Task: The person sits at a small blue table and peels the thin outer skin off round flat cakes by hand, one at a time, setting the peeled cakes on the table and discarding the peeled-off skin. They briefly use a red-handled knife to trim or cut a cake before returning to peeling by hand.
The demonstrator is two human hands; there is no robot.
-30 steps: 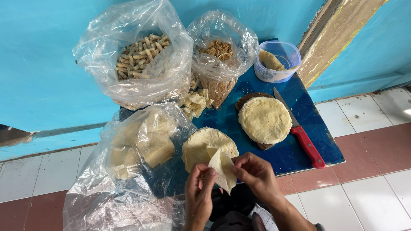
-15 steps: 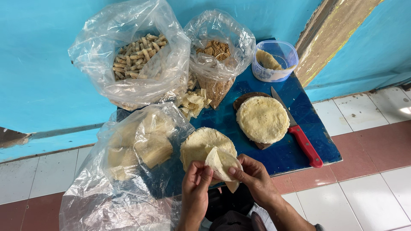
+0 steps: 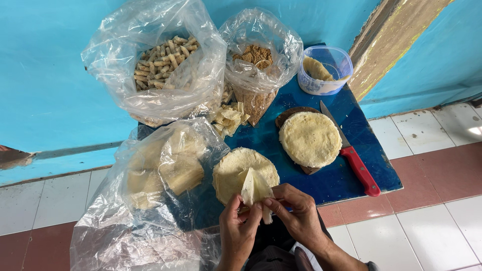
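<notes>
My left hand (image 3: 237, 231) and my right hand (image 3: 296, 213) together pinch a small pale triangular wrapper sheet (image 3: 254, 188) near the front edge of a blue board (image 3: 351, 170). Right behind the sheet lies a round stack of thin wrappers (image 3: 236, 168). A second round stack (image 3: 310, 138) rests on a dark wooden disc to the right. A red-handled knife (image 3: 357, 165) lies beside that disc.
A clear bag of finished rolls (image 3: 160, 62) and a clear bag of brown filling (image 3: 257, 60) stand at the back. A plastic tub (image 3: 325, 70) sits at the back right. A crumpled bag with wrapper pieces (image 3: 160, 170) lies left. Cut scraps (image 3: 228, 118) lie mid-board.
Both hands have lifted the wrapper piece slightly and shifted their fingers along it; it now stands up more as a triangle. The rest stays as it was.
</notes>
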